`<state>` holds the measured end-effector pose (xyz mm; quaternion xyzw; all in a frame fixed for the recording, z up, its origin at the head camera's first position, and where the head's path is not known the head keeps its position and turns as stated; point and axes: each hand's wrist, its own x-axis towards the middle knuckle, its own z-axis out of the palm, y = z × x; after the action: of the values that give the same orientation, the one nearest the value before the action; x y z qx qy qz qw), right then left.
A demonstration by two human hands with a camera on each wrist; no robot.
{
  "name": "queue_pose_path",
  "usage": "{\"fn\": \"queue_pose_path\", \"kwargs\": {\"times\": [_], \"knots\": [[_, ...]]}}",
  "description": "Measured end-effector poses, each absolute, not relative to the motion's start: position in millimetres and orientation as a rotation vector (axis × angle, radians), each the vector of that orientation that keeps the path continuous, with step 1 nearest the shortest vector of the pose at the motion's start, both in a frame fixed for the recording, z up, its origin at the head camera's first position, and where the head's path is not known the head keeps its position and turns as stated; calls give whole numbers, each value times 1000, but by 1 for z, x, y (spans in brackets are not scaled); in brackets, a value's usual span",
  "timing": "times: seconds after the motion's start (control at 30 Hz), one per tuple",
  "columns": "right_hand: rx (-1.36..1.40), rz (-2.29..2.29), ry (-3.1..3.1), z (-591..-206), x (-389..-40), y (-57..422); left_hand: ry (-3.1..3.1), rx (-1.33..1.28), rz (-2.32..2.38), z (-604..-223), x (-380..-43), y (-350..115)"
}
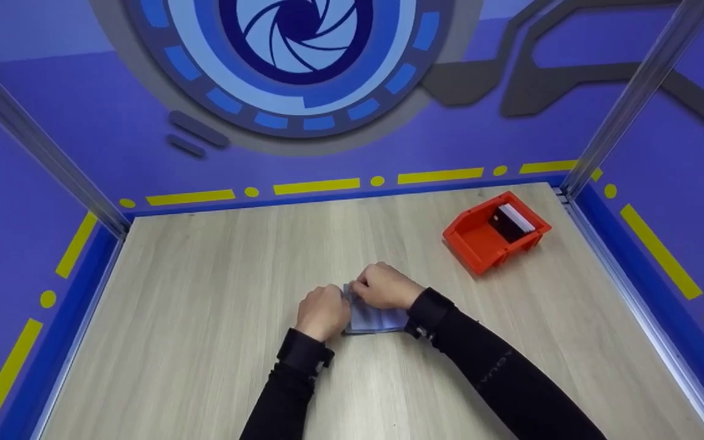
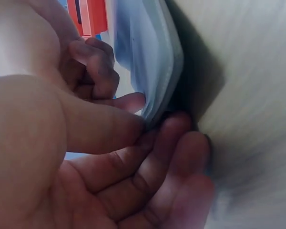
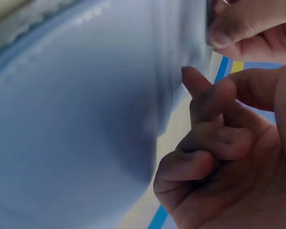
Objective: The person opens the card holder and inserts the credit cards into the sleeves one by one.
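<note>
- On the pale wood-grain desk [image 1: 205, 293], about midway between left and right edges: a flat, bluish-grey, translucent plastic-looking folder [image 1: 367, 318] with rounded corners.
- Just right of the bare left hand [image 1: 322, 311], and partly beneath the bare right hand [image 1: 387, 286].
- Pinched at the left edge between left thumb and fingers.
- On the right hand, curled fingers, 1 fingertip up at the folder; cannot tell whether gripping.
- Toward the desk's far right corner: 1 red-orange plastic bin [image 1: 477, 243], with a black-and-white block [image 1: 511, 225] inside.
</note>
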<state>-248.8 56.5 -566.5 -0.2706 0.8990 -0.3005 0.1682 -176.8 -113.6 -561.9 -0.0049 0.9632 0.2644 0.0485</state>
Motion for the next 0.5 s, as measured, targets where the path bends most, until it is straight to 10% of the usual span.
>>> {"fn": "queue_pose_path", "kwargs": {"times": [0.5], "knots": [[-920, -901, 2587, -553, -246, 87, 2985, -84, 797, -568, -178, -109]]}}
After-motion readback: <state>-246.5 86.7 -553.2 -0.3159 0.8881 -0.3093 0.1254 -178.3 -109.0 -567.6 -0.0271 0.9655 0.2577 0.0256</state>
